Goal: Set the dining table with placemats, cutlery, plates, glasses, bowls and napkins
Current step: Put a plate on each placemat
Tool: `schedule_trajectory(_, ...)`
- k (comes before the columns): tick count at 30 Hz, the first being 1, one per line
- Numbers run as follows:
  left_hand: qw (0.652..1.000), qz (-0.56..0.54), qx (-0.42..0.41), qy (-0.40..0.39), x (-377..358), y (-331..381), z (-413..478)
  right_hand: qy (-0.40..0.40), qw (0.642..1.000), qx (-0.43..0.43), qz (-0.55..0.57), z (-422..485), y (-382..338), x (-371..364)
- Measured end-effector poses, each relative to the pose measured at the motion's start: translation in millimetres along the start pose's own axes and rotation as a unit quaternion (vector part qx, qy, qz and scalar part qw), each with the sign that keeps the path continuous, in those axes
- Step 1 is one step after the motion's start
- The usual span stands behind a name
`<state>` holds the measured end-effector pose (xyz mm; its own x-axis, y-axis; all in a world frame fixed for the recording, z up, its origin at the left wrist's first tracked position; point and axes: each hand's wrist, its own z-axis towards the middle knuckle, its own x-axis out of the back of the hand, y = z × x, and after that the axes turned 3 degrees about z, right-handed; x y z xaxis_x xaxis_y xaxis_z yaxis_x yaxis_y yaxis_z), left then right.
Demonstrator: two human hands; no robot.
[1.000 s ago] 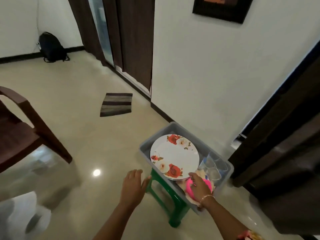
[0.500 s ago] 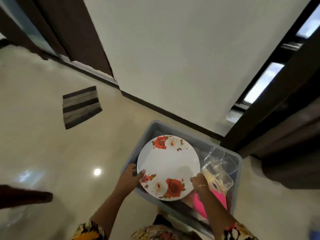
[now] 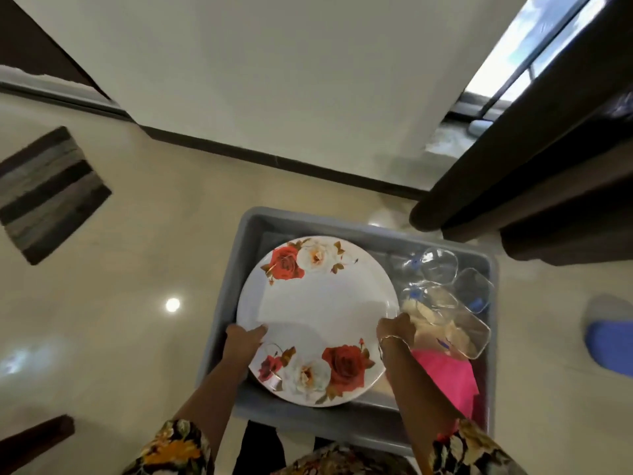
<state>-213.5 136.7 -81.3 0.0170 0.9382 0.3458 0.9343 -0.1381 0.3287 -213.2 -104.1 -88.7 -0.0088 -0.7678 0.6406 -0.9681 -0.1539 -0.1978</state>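
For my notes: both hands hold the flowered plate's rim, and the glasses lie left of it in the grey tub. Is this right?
The head view shows the glasses right of the plate, not left, in the grey tub. The left hand and right hand do hold its rim.

One grey plastic tub (image 3: 251, 222) sits near the centre. One white plate (image 3: 318, 313) shows inside it, printed with two clusters of roses, one at the far edge and one at the near edge; whether more plates lie beneath cannot be told. To its right lie what look like four clear glasses (image 3: 440, 265) and one pink item (image 3: 445, 375). Two hands are in view, the left hand (image 3: 245, 337) and the right hand (image 3: 395, 329). One striped mat (image 3: 48, 193) lies on the floor at far left, and one blue object (image 3: 609, 344) at right.
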Motion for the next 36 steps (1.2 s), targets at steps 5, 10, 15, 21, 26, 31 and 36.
schedule_trajectory(5, 0.998, -0.062, 0.013, -0.012, 9, 4, -9, 0.052, 0.998, -0.021, 0.002, 2, 2, -12)
schedule_trajectory(10, 0.999, -0.045, -0.004, 0.023, 17, 10, -23, 0.101, 0.994, -0.012, -0.025, 4, 3, -15)
schedule_trajectory(15, 0.995, 0.017, -0.072, 0.070, 36, 6, -50, 0.111, 0.993, -0.033, -0.012, -9, 5, -15)
schedule_trajectory(21, 0.992, -0.020, -0.117, 0.040, 75, 20, -73, 0.103, 0.995, -0.002, -0.001, -44, 1, -9)
schedule_trajectory(26, 0.983, -0.068, -0.167, 0.017, 113, 44, -102, 0.087, 0.990, 0.059, 0.091, -91, -6, 8)
schedule_trajectory(31, 0.968, -0.134, -0.207, -0.036, 147, 74, -129, 0.091, 0.957, 0.133, 0.241, -148, -16, 39)
schedule_trajectory(36, 0.948, -0.099, -0.275, -0.126, 168, 125, -150, 0.139, 0.907, 0.140, 0.373, -209, -15, 61)
